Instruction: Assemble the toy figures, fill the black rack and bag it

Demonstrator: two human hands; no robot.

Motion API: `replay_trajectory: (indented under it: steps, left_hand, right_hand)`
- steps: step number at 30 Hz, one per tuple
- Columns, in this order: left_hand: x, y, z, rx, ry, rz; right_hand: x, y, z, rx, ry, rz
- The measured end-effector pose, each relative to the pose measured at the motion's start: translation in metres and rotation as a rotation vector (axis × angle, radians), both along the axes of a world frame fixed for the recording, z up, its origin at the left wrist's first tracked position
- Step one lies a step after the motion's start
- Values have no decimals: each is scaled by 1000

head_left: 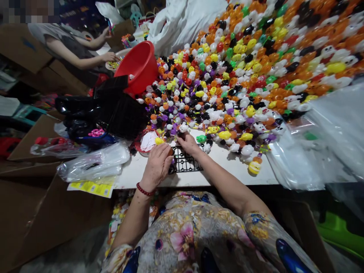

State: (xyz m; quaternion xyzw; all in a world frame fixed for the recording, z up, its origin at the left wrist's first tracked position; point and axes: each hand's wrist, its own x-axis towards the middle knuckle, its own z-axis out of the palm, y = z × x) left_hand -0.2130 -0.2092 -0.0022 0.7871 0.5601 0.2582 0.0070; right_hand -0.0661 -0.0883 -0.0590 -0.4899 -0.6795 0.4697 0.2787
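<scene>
Through my remote feed, taking the black grid (187, 163) as the hub, I see it flat on the white table (239, 165), below the view's centre. The left hand (157, 163) sits at nine o'clock, fingers curled over an orange-brown piece (170, 152); whether they grip it, I can't tell. The right hand (190, 145) reaches toward twelve, fingertips at a white toy (183, 127) on the near edge of the pile (207, 87); their closure is hidden too. I'd keep the left touch light so the grid stays square, and pinch singly on the right so neighbours don't slide. The grid's bars run twelve-to-six and three-to-nine; hands cover its ends, so its long axis is uncertain.
</scene>
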Motion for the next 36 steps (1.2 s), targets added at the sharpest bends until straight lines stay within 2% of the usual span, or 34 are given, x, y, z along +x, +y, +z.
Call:
replay_trajectory:
  steps: [2, 8, 16, 26, 33, 36]
  left_hand:
    - [-1, -1, 1, 8, -6, -4]
    - [-1, -1, 1, -2, -12, -11]
    - [0, 1, -1, 12, -6, -6]
    - [4, 3, 3, -19, -8, -4]
    - [1, 3, 3, -22, -12, 12]
    - [2, 1, 9, 29, 5, 9]
  right_hand:
    - [3, -2, -1, 21, -19, 11]
    - [2, -13, 0, 140, -231, 189]
    - [1, -16, 7, 190, -357, 277]
    - [0, -20, 18, 245, -390, 331]
    - [-8, -20, 12, 262, -399, 362]
    - [-9, -23, 12, 281, -407, 366]
